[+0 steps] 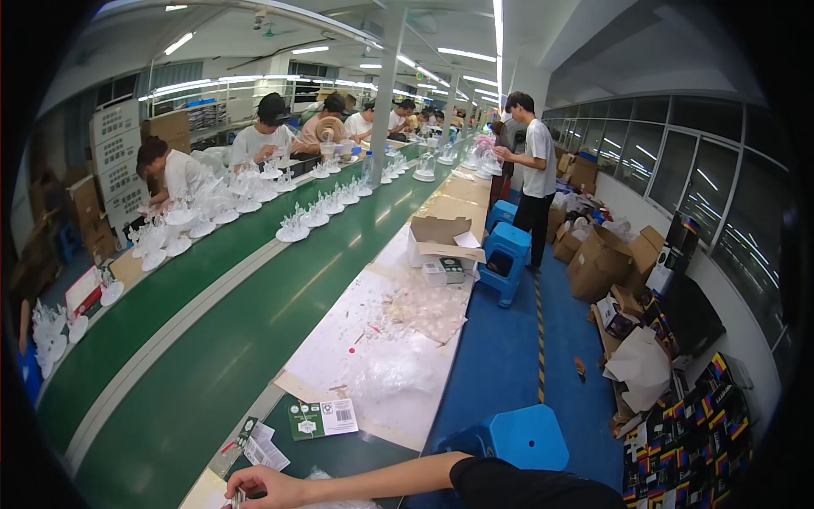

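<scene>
My right hand [264, 487] reaches in from the lower right, with a black sleeve at the upper arm. Its fingers are bent in a pinch around a small thing cut off by the lower edge, too little of it showing to name. Just beyond the hand lie folded printed leaflets [264, 448] and a small green and white card [246, 431]. Farther along, a green and white printed box [324, 419] rests at the bench's near end. Clear plastic film [326, 475] lies by my forearm. My left hand is out of view.
A white bench [398, 339] with scraps and clear plastic bags runs along a green conveyor [280, 314]. White figurine pieces [318, 212] stand in rows on it. Blue stools [530, 437], cartons [598, 263] and a standing person [534, 161] are at the right; several seated people work at the far left.
</scene>
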A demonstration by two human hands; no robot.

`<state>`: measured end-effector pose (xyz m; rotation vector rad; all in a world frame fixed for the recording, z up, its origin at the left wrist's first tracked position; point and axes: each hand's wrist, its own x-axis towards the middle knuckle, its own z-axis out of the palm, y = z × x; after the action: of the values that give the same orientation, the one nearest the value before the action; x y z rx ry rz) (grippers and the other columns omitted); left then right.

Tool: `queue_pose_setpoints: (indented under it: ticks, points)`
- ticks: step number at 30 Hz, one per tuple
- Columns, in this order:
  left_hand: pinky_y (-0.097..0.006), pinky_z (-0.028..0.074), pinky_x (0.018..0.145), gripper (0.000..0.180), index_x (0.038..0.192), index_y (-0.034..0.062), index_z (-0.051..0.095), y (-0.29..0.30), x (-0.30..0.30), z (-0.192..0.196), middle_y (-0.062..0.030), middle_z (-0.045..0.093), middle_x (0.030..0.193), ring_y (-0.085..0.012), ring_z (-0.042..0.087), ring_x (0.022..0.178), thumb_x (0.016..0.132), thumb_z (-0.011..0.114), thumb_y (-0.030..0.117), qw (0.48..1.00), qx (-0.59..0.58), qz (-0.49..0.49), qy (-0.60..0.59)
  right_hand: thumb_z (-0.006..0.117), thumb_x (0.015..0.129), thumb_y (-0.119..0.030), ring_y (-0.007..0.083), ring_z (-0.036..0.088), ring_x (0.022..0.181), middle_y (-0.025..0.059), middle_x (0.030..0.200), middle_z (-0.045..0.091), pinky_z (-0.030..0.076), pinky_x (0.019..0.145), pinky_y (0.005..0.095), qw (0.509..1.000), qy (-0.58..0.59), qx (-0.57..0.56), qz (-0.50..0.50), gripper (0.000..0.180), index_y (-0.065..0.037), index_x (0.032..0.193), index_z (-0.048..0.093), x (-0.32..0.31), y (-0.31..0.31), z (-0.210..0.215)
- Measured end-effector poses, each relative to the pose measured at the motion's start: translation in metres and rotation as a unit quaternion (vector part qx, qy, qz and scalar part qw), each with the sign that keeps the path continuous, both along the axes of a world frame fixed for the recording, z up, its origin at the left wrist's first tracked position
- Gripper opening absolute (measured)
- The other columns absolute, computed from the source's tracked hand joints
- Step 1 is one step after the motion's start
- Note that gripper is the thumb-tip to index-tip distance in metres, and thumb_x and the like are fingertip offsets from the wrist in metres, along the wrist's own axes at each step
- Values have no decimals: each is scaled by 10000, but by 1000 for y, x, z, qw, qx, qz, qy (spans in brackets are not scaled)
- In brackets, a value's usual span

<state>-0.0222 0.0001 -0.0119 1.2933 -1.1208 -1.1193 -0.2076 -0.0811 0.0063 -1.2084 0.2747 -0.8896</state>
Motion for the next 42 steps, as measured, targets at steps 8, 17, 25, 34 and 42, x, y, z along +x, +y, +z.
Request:
queue_pose_setpoints:
  ticks: [8, 17, 25, 34, 42]
  points:
    - [-234, 440, 584, 208, 1022, -52, 624, 1, -9, 9, -63, 583, 790, -119, 515, 683, 915, 549, 110, 990, -39, 51, -123, 636, 827, -79, 26, 500, 739, -15, 865, 531, 435, 678, 168, 1000, 8, -1, 0, 166, -22, 952, 542, -4, 0, 3]
    - [-230, 413, 537, 188, 942, -36, 605, 1, -23, 38, -34, 557, 719, -102, 484, 604, 940, 500, 120, 995, -47, 48, -70, 621, 848, -70, 36, 527, 769, -12, 883, 562, 437, 691, 177, 999, -39, 20, -28, 141, -28, 959, 545, 0, -2, 5]
    - [-216, 405, 536, 260, 1111, -39, 598, 2, -5, -4, -24, 548, 742, -88, 466, 615, 940, 498, 128, 997, -30, 10, -66, 625, 847, -84, 27, 527, 781, -20, 867, 551, 436, 679, 182, 999, -2, -17, -42, 154, -37, 966, 540, 1, -2, -5]
    - [-254, 405, 545, 254, 1091, -40, 616, 3, -8, 0, -31, 531, 707, -113, 456, 617, 922, 534, 131, 971, -84, -65, -213, 596, 854, -39, 59, 553, 770, 13, 862, 556, 485, 725, 206, 996, -69, 65, -3, 129, -15, 960, 525, -2, 2, 7]
    - [-232, 373, 526, 265, 1132, -48, 601, 7, -23, 18, -4, 503, 701, -88, 426, 611, 946, 499, 111, 987, -43, -33, -150, 601, 858, -43, 49, 545, 799, 0, 870, 560, 469, 732, 195, 997, -46, 31, -62, 138, -19, 977, 535, 4, -3, -6]
